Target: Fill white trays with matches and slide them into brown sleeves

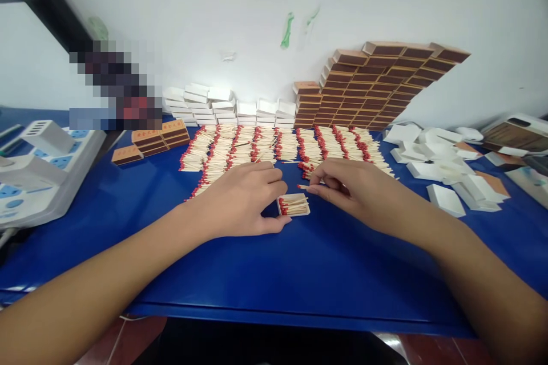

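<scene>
A small white matchbox tray holding red-tipped matches lies on the blue table. My left hand rests beside it, fingers curled, thumb and fingertips touching the tray's left end. My right hand pinches a few matches just above the tray's far right corner. Behind both hands lie rows of loose red-tipped matches.
Stacks of brown matchbox sleeves lean on the wall at the back right. White inner trays are piled at the back middle, more white trays at the right. A white power strip sits at the left, near a few brown boxes.
</scene>
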`<state>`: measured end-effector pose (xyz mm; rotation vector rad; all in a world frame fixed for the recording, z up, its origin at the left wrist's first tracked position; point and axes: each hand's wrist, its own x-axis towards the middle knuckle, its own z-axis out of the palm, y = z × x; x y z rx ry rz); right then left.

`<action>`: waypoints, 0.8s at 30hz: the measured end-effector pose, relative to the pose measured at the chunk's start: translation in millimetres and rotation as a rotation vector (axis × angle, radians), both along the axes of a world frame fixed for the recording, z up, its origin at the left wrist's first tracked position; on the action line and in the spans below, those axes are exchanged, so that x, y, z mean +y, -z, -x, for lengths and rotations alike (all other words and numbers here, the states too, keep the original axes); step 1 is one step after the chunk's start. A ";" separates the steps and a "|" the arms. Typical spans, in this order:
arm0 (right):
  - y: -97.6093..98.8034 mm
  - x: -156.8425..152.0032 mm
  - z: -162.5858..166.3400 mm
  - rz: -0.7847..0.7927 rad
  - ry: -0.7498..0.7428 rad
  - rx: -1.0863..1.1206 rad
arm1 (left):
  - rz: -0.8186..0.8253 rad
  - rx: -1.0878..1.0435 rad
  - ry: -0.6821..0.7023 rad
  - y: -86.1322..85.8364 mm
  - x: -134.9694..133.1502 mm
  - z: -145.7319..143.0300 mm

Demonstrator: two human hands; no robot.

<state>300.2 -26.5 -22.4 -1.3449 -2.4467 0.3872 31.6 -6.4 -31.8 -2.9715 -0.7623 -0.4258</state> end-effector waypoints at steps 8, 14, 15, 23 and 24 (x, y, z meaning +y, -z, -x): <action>3.1 -10.6 16.1 -0.007 -0.070 -0.028 | 0.001 0.003 -0.004 -0.6 -0.5 -0.2; -2.7 -6.8 6.8 0.030 -0.064 -0.031 | 0.008 -0.005 0.006 0.3 0.2 0.1; -2.9 -6.6 6.8 0.038 -0.069 -0.026 | 0.005 -0.006 0.004 0.2 0.3 0.1; 5.6 -6.1 12.4 0.113 -0.077 -0.008 | 0.010 -0.013 0.005 -0.3 -0.8 -0.1; 5.9 -6.4 13.1 0.125 -0.073 -0.004 | 0.010 -0.015 0.006 0.0 -0.8 0.0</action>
